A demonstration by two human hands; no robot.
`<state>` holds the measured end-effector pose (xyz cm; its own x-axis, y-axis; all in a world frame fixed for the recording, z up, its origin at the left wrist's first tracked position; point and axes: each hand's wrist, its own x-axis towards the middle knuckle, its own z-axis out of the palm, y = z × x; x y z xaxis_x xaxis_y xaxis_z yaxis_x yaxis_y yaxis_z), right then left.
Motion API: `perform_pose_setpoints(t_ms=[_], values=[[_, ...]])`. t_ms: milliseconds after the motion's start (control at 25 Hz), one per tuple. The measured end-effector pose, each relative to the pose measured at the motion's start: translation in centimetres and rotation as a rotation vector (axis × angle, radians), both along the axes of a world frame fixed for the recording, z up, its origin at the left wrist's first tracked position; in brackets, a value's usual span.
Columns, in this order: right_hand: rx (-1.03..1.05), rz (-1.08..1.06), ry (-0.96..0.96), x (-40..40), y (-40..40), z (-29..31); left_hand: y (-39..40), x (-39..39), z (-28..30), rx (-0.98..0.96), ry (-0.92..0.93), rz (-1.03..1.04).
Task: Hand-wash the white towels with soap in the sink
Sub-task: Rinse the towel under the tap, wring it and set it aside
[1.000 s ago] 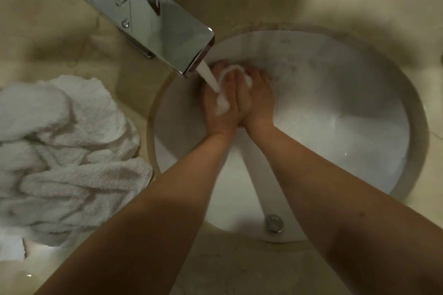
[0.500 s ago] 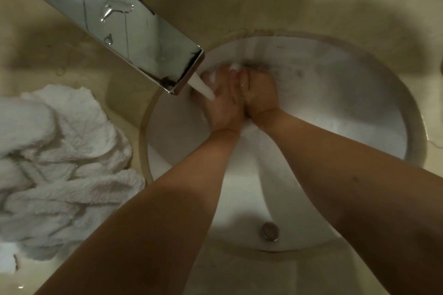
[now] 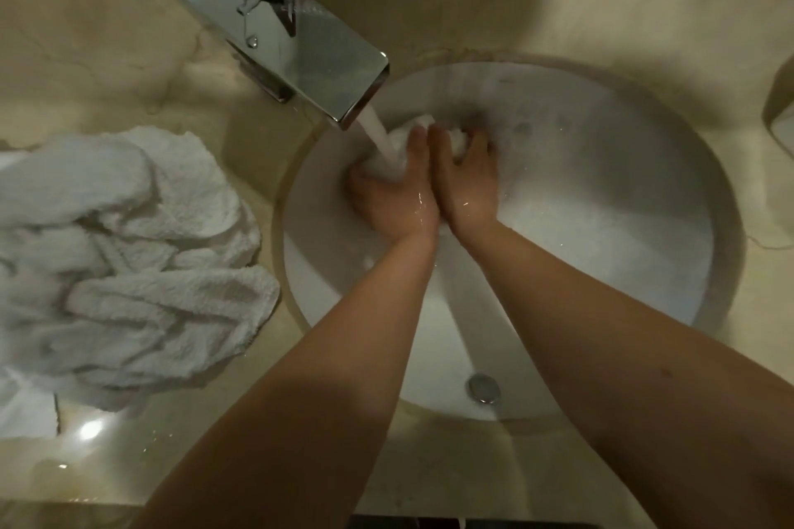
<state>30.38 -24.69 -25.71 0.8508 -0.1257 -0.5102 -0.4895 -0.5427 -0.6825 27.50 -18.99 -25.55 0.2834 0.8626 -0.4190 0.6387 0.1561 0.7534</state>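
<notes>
Both our hands meet at the frame's centre, left hand [image 3: 393, 195] and right hand [image 3: 466, 180] side by side, fingers curled round a bunched white towel [image 3: 414, 142] under the tap's [image 3: 275, 19] stream in the sink [image 3: 601, 185]; more towels [image 3: 124, 262] lie heaped at left.

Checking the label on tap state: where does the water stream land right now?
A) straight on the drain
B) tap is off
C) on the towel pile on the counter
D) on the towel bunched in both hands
D: the stream from the faucet falls onto the white towel gripped between the left hand and right hand in the sink.
</notes>
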Motion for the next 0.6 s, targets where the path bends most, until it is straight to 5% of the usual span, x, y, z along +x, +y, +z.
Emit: perform_pose_setpoints(t_ms=[160, 480, 600], values=[[0.204, -0.047, -0.135, -0.6, -0.3, 0.6, 1.4, 0.4, 1.2, -0.62, -0.148, 0.008], [0.378, 0.068, -0.189, -1.5, 0.6, 2.6, 2.0, -1.8, 3.8, -0.195, -0.373, -0.132], [0.305, 0.124, -0.158, -1.1, 0.3, 2.5, 1.9, -2.4, 2.9, -0.221, -0.328, -0.208]])
